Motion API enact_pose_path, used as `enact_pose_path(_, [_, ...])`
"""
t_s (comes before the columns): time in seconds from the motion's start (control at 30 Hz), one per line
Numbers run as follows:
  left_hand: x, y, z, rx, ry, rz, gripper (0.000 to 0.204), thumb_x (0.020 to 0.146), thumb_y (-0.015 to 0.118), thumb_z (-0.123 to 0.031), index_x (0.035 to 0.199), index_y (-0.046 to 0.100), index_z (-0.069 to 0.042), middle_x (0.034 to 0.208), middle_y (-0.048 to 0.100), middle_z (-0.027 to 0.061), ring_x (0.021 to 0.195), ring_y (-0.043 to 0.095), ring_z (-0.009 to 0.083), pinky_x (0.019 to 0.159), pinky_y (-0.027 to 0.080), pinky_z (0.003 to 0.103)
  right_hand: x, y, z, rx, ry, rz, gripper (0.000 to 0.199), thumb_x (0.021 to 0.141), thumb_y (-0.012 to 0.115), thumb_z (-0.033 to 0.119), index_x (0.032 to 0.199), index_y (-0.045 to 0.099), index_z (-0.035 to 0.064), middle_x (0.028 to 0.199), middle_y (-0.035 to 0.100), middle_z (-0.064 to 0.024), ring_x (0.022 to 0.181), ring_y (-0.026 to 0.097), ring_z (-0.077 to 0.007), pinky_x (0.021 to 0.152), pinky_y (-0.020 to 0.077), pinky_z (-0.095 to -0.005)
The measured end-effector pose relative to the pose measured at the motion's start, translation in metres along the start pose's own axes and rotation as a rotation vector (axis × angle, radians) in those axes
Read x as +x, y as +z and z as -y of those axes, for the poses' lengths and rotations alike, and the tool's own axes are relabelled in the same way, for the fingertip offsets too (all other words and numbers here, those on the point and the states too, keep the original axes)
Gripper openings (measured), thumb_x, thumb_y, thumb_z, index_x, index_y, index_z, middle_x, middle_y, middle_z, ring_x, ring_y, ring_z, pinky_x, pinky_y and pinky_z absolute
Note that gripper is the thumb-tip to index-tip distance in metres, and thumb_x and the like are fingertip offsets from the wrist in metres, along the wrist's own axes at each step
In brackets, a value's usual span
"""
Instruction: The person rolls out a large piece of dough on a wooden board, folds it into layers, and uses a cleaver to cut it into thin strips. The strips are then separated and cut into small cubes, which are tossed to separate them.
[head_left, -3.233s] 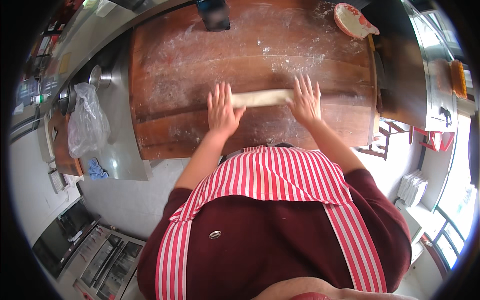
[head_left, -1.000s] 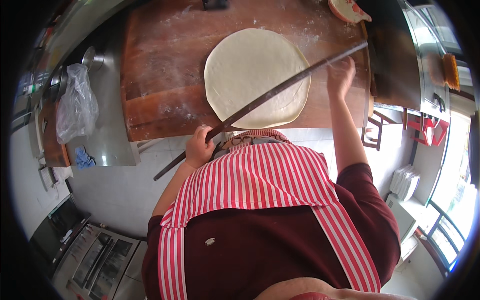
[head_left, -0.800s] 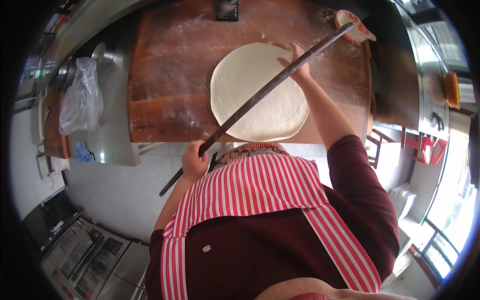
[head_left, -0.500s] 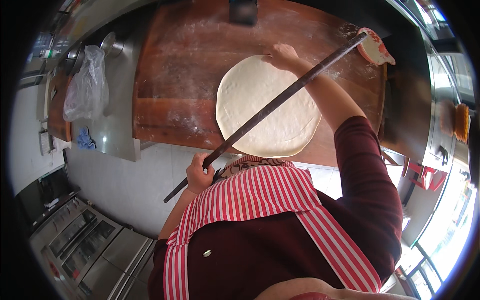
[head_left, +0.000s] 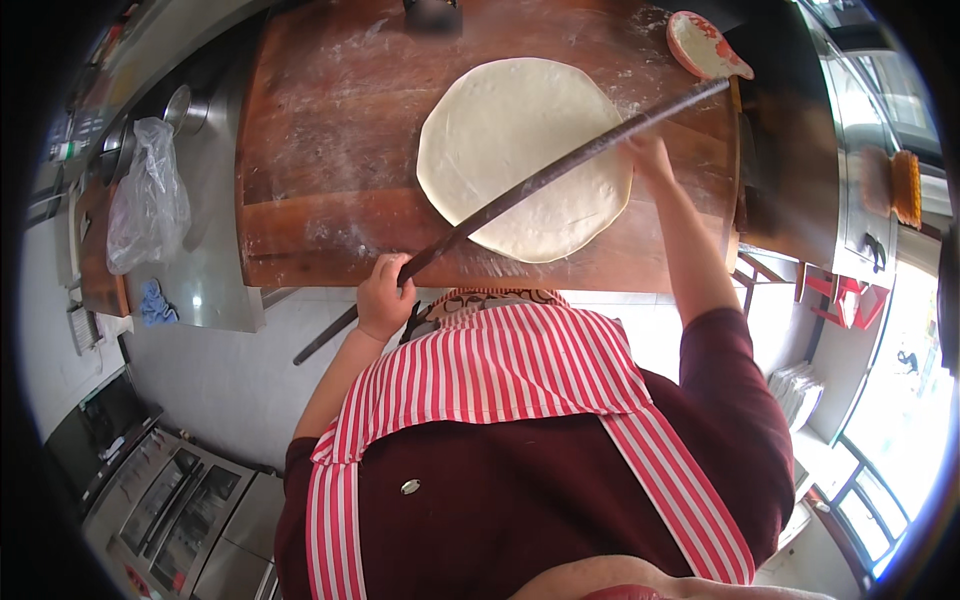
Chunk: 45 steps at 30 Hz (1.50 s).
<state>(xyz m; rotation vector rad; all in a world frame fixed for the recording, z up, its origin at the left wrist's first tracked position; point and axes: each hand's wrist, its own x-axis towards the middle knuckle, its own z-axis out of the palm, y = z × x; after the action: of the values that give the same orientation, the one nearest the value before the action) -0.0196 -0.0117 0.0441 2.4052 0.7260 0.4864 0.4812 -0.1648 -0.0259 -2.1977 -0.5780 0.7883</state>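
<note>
A long dark rolling pin (head_left: 530,186) runs diagonally over a big round sheet of dough (head_left: 505,120). My left hand (head_left: 383,298) is closed round the pin near its lower left end, off the table's front edge. At the right rim of the dough is my right hand (head_left: 648,155), just below the pin's upper part. The pin partly covers its fingers, and I cannot tell whether they grip the dough edge or the pin. The dough lies flat on a flour-dusted wooden table (head_left: 330,150).
A red and white scoop (head_left: 705,45) with flour in it stands at the back right corner. A dark object (head_left: 432,15) sits at the far edge. On the metal counter at left are a clear plastic bag (head_left: 150,195), a metal bowl (head_left: 185,110) and a blue cloth (head_left: 157,303).
My right hand has come from the dough's far edge to its right rim. The pin is still in my left hand. The whole view has shifted, so the table appears higher up.
</note>
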Motion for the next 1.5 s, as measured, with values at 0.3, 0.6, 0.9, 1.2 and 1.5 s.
enact_pose_path(0.3, [0.047,0.026,-0.024,-0.021,0.12,0.124,0.036,0.079,0.063,-0.001,0.114,0.057,-0.007,0.105,0.061,0.0111,0.088,0.065,0.0338,0.073,0.055,0.043,-0.171,0.065,-0.018,0.673,0.416,0.075,0.038,0.092,0.068,0.021,0.112,0.061,-0.0106,0.101,0.069,-0.0183,0.088,0.071,-0.0277,0.077,0.061,-0.0364])
enact_pose_path(0.6, [0.033,0.048,-0.011,0.039,0.138,0.196,0.029,0.085,0.06,-0.005,0.114,0.058,-0.007,0.101,0.06,0.0108,0.095,0.062,0.0315,0.075,0.055,0.042,-0.212,0.097,0.025,0.789,0.497,0.302,0.042,0.095,0.061,0.022,0.119,0.055,-0.0114,0.104,0.067,-0.0232,0.084,0.071,-0.031,0.075,0.062,-0.0372])
enact_pose_path(0.9, [0.011,0.04,-0.007,0.066,0.139,0.195,0.041,0.082,0.066,-0.01,0.123,0.064,-0.014,0.103,0.061,0.0085,0.095,0.061,0.0294,0.078,0.052,0.043,-0.206,0.054,-0.014,0.525,0.467,0.119,0.024,0.088,0.07,0.018,0.087,0.066,-0.0056,0.068,0.066,-0.0125,0.055,0.064,-0.0187,0.049,0.0538,-0.0306])
enact_pose_path(1.2, [0.017,0.044,-0.008,-0.016,-0.019,0.289,0.048,0.08,0.068,-0.008,0.127,0.064,-0.015,0.1,0.061,0.0088,0.094,0.058,0.0303,0.082,0.049,0.042,0.001,-0.125,0.045,0.14,-0.193,-0.405,0.015,0.086,0.068,0.017,0.084,0.07,0.0025,0.062,0.065,-0.0038,0.053,0.059,-0.011,0.052,0.047,-0.0288])
enact_pose_path(1.5, [0.01,0.05,-0.016,0.032,-0.189,0.285,0.078,0.076,0.067,-0.002,0.148,0.037,-0.008,0.103,0.056,0.013,0.097,0.054,0.0334,0.088,0.044,0.044,0.203,-0.161,0.065,-0.735,-0.201,-0.368,0.036,0.085,0.058,0.023,0.119,0.069,0.0209,0.11,0.07,-0.0169,0.106,0.066,-0.035,0.092,0.0513,-0.0446])
